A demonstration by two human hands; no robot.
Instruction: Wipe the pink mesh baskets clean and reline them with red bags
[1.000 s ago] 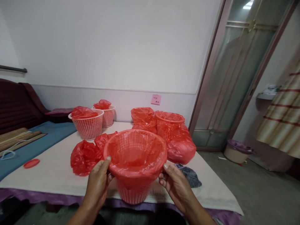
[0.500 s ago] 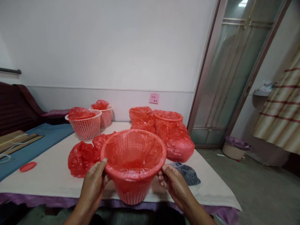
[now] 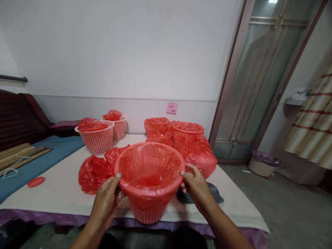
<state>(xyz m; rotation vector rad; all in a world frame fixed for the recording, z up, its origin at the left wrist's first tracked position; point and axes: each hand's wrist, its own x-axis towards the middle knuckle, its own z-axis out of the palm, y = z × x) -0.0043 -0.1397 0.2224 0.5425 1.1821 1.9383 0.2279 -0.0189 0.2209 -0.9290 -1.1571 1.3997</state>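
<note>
In front of me at the near edge of the table stands a red plastic wastebasket (image 3: 149,212) with slatted sides. A thin red plastic bag (image 3: 151,160) lines it and is folded over the rim. My left hand (image 3: 107,193) pinches the rim on the left, thumb on top and fingers below. On the right side my right hand (image 3: 195,185) grips the rim, its thumb against the bag's folded edge. A crumpled red plastic bag (image 3: 93,174) lies left of the basket. Partly behind my right hand is a dark grey cloth (image 3: 215,194).
Two pale-pink perforated baskets (image 3: 100,141) with red bags in them stand at the back left. At the back right are a bag-lined red basket (image 3: 188,128) and bulging red bags (image 3: 203,157). A red ring-like piece (image 3: 36,182) lies at the left. A lined bin (image 3: 261,166) stands on the floor.
My right hand has moved up and slightly along the right side of the rim. My left hand keeps its hold. The basket stays in about the same place; the view has shifted slightly.
</note>
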